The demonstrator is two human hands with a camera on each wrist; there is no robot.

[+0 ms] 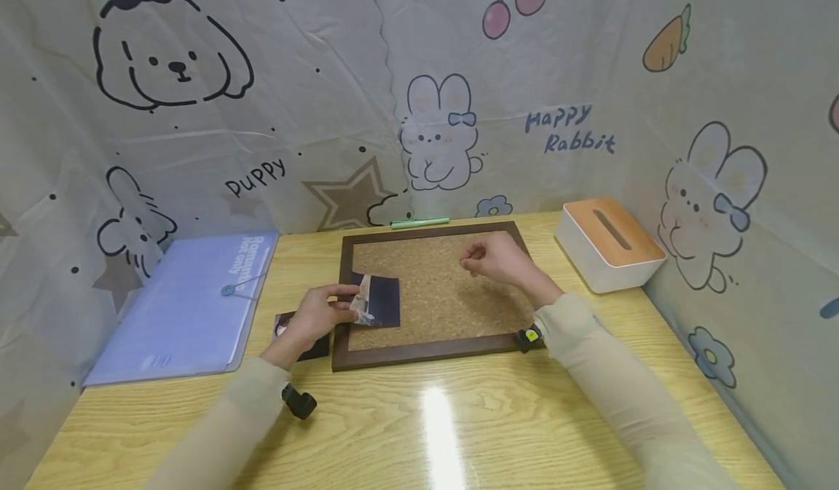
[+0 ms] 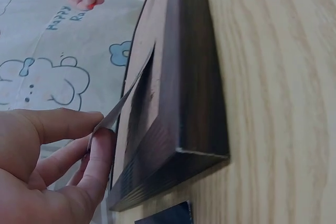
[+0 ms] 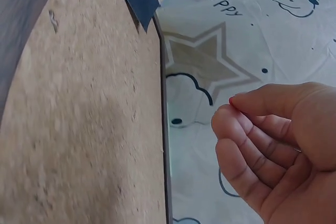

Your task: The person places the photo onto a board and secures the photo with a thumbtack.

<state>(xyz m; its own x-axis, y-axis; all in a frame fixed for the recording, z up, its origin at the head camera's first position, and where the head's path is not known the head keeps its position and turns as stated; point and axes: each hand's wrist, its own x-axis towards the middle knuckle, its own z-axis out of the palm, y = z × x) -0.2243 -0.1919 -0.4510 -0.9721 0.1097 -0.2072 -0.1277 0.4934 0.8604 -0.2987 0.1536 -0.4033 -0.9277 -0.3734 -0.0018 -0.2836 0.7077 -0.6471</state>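
Observation:
Between thumb and fingers, my left hand [image 1: 314,319] pinches the left edge of a dark blue photo print [image 1: 385,302] with a pale picture along that side. In the left wrist view the print [image 2: 118,109] slants up from the cork, its far end close to the surface. The brown-framed cork board [image 1: 432,308] lies flat on the table. Over its right part hovers my right hand [image 1: 498,261], pinching a small red pushpin-like piece [image 3: 231,100], mostly hidden by the fingertips. Another dark photo [image 1: 319,348] lies left of the board, partly under my left hand.
A translucent blue folder [image 1: 183,301] with a string closure lies at the left. Behind the board is a green pen [image 1: 420,222]. A white tissue box [image 1: 609,246] with a wooden lid stands at the back right. Patterned cloth [image 1: 341,111] surrounds the table [image 1: 367,424].

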